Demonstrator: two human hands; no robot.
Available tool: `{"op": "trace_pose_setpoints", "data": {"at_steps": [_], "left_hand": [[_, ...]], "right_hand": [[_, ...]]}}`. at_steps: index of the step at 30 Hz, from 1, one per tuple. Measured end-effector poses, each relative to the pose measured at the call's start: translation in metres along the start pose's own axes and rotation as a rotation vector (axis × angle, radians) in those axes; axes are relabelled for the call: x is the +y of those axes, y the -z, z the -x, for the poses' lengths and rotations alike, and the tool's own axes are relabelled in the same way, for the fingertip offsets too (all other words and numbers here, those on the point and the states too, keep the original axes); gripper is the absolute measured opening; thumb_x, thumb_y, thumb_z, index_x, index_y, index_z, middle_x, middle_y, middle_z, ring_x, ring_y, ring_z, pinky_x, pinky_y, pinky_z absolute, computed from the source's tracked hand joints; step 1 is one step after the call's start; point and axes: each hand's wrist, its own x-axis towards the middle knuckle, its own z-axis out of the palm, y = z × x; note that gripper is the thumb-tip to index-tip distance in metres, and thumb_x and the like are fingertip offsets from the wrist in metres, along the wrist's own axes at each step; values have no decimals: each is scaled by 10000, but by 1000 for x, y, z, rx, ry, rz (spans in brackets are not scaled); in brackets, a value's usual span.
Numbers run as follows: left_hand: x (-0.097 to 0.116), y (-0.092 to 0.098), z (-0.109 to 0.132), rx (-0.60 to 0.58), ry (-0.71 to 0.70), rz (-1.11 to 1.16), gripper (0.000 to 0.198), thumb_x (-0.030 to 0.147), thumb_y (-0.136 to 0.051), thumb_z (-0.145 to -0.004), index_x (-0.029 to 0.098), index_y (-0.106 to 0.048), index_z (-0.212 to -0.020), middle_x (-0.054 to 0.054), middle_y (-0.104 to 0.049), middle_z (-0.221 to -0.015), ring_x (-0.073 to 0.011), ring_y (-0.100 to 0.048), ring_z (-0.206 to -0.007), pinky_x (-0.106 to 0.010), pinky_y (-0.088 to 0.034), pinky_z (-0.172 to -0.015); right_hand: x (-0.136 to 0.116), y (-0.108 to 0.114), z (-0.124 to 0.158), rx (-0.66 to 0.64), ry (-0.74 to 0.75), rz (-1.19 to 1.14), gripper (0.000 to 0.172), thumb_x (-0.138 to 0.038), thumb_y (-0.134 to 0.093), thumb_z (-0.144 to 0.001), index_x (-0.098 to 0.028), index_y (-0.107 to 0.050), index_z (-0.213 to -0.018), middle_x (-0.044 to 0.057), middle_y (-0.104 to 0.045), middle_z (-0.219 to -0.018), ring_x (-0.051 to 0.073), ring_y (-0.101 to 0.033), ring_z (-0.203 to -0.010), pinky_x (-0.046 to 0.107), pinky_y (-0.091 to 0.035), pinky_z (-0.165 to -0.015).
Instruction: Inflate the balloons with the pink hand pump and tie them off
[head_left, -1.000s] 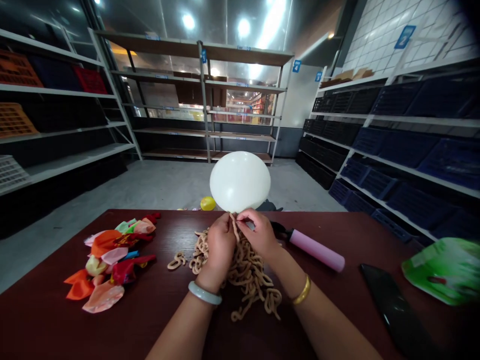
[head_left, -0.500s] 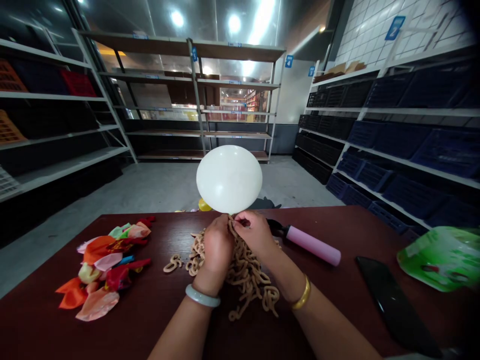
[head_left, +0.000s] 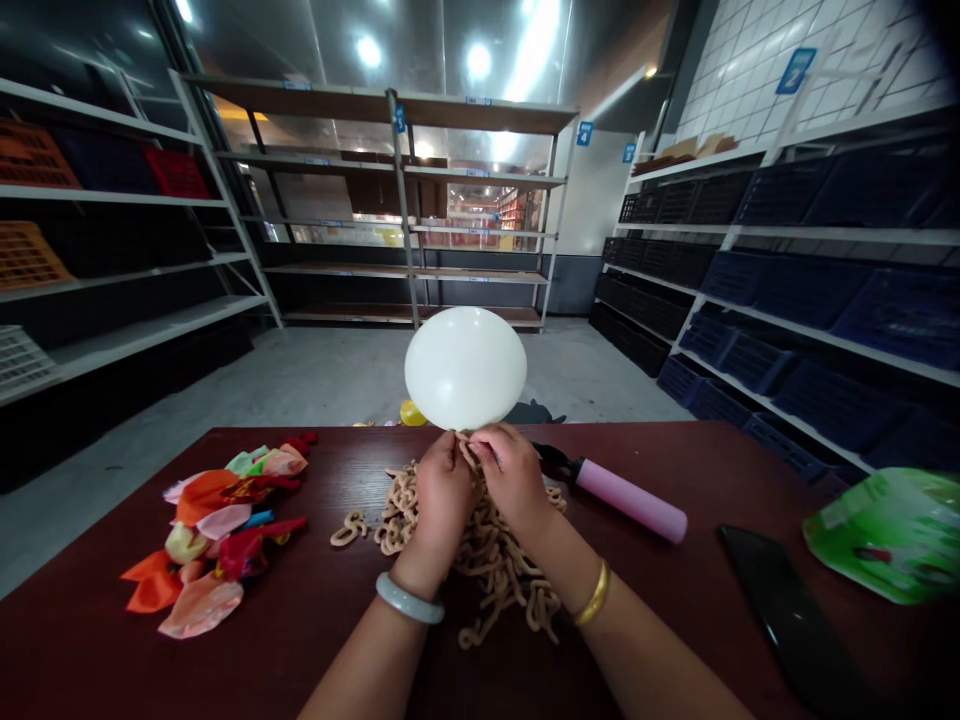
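A white inflated balloon (head_left: pixel 466 368) stands upright above my hands, its neck down between my fingertips. My left hand (head_left: pixel 444 490), with a pale bangle at the wrist, is closed on the balloon's neck. My right hand (head_left: pixel 514 475), with a gold bracelet, pinches a tan cord at the same spot. The cord's upper end rises from a heap of tan cords (head_left: pixel 499 560) lying under and between my hands. Where cord and neck meet is mostly hidden by my fingers.
Deflated coloured balloons (head_left: pixel 225 520) lie on the dark red table (head_left: pixel 300 650) at left. At right are a pink pump (head_left: pixel 630 500), a black phone-like slab (head_left: pixel 787 610) and a green bag (head_left: pixel 885 535). Shelves (head_left: pixel 480 180) stand beyond; a yellow balloon (head_left: pixel 411 413) shows past the table edge.
The whole view has shifted slightly. My right hand has drawn closer to my left, its fingers more bunched at the balloon's neck. The balloon sits a little lower in view.
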Motion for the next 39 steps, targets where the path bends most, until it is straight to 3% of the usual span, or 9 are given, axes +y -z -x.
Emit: {"op": "trace_pose_setpoints", "data": {"at_steps": [7, 10, 17, 26, 29, 33, 39], "left_hand": [[-3, 0, 1, 21, -87, -108, 194, 169, -442, -860, 183, -480, -670, -3, -546, -637, -131, -478, -590, -252, -329, -582], [-4, -2, 1, -6, -87, -94, 202, 176, -448, -866, 183, -477, -666, -6, -551, -649, -132, -485, -604, -254, -337, -594], [-5, -12, 5, -92, 66, 175, 234, 275, -452, -904, 180, -531, -705, 5, -564, -659, -134, -484, -622, -246, -363, -602], [2, -6, 4, 13, 107, 242, 219, 281, -479, -877, 172, -569, -709, 0, -581, -662, -135, -494, -624, -236, -383, -599], [5, -4, 4, 20, 77, 191, 228, 260, -477, -882, 174, -541, -680, 10, -552, -621, -128, -482, -603, -227, -370, -579], [2, -5, 5, 1, 32, 151, 220, 249, -477, -884, 168, -570, -701, 3, -571, -635, -129, -489, -603, -229, -368, -577], [-4, -6, 5, -29, -9, 142, 212, 253, -483, -885, 163, -585, -723, -6, -591, -666, -132, -502, -629, -233, -383, -604]], "right_hand": [[5, 2, -4, -38, -173, -118, 54, -166, -607, -824, -211, -634, -814, 15, -681, -802, 164, -618, -745, 276, -472, -719], [5, 3, -3, -48, -130, -21, 71, -139, -600, -800, -209, -609, -792, 15, -658, -787, 166, -606, -740, 274, -464, -705], [1, 1, 6, 84, -34, 382, 52, -168, -536, -866, -206, -554, -834, 47, -603, -807, 191, -565, -761, 292, -441, -699], [-6, 7, 2, 7, 98, 215, 184, -192, -427, -957, -207, -607, -920, 77, -663, -930, 195, -606, -881, 309, -468, -801], [-3, 8, -1, 9, 9, 47, 138, -198, -489, -919, -212, -617, -869, 55, -660, -869, 184, -605, -829, 305, -480, -778], [3, 7, -5, 12, -221, -230, 44, -219, -597, -836, -208, -637, -850, 25, -677, -839, 159, -624, -746, 279, -503, -706], [6, 6, -9, -54, -450, -382, 100, -277, -670, -750, -189, -657, -796, 17, -687, -750, 163, -631, -671, 281, -507, -641]]}}
